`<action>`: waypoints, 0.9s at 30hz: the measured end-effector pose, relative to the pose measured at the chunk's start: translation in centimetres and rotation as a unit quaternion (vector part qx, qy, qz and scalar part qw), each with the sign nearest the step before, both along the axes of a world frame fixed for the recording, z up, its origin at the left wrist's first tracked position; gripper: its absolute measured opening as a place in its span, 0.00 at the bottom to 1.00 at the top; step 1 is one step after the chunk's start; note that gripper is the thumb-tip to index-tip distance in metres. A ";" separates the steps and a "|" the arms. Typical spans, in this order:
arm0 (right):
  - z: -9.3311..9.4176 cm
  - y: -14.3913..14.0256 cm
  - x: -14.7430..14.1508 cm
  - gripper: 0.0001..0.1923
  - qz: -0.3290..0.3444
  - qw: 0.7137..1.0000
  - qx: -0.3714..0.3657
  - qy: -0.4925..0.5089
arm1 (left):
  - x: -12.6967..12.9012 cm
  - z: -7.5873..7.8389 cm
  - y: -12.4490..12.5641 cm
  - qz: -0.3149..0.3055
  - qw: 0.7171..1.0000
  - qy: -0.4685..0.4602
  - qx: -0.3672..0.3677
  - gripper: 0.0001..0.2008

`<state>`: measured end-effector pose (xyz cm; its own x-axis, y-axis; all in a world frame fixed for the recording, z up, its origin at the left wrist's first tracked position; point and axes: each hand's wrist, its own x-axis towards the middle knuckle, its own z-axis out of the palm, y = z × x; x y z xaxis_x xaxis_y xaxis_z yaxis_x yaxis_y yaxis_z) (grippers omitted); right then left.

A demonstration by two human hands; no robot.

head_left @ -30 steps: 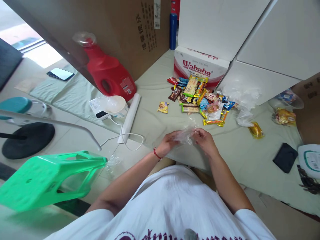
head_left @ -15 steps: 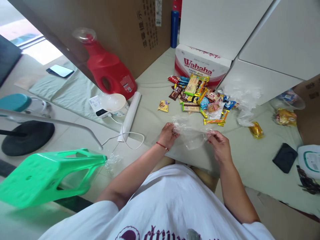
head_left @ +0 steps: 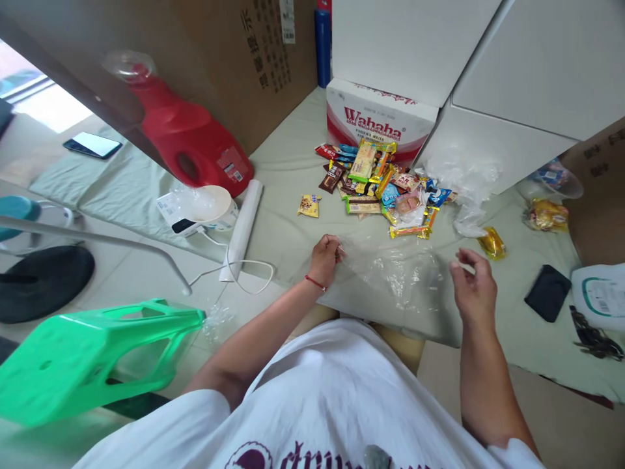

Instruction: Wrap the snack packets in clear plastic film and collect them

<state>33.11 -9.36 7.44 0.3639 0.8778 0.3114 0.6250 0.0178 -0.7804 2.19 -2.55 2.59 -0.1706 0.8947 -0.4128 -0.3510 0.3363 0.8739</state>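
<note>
A clear plastic bag (head_left: 403, 270) stretches across the space in front of me, its left end pinched in my left hand (head_left: 326, 259). Off the bag's right side, my right hand (head_left: 472, 281) is raised with thumb and fingers apart and nothing between them. Beyond the bag lies a heap of wrapped snacks (head_left: 381, 185), mostly bars in yellow, brown and blue wrappers. One small yellow snack packet (head_left: 308, 206) lies apart, left of the heap. A crumpled translucent bag (head_left: 461, 176) rests to the heap's right, touching a gold-wrapped snack (head_left: 493, 243).
A white-and-red Wahaha carton (head_left: 383, 117) stands behind the snacks. On the left are a red jug (head_left: 195, 133), a paper tub (head_left: 219, 205), a white roll (head_left: 241, 231) with a cable, and a green stool (head_left: 97, 352). A black wallet-like item (head_left: 547, 293) lies at right.
My right hand has let go of the bag and moved right, its fingers opening. The bag now spreads wider, while my left hand still holds its end. The view has shifted slightly right.
</note>
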 end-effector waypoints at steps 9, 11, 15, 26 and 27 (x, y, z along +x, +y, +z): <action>-1.5 1.5 -7.8 0.31 0.210 0.938 -0.233 -0.147 | -0.7 -0.2 1.7 -0.077 0.992 0.028 -0.097 0.08; -3.2 1.0 -7.9 0.29 0.228 0.922 -0.305 -0.066 | -0.7 -0.2 2.1 -0.088 0.990 0.035 -0.108 0.08; -3.7 -0.2 -7.8 0.16 0.211 0.950 -0.212 0.093 | -0.6 0.1 3.5 -0.106 0.985 0.052 -0.123 0.07; -3.3 -1.6 -15.0 0.09 0.460 0.847 -0.015 -0.264 | -0.3 1.3 7.5 -0.131 0.984 0.073 -0.096 0.09; -3.8 -1.3 -15.5 0.10 0.459 0.843 -0.035 -0.277 | -0.6 1.7 7.2 -0.107 0.989 0.077 -0.068 0.09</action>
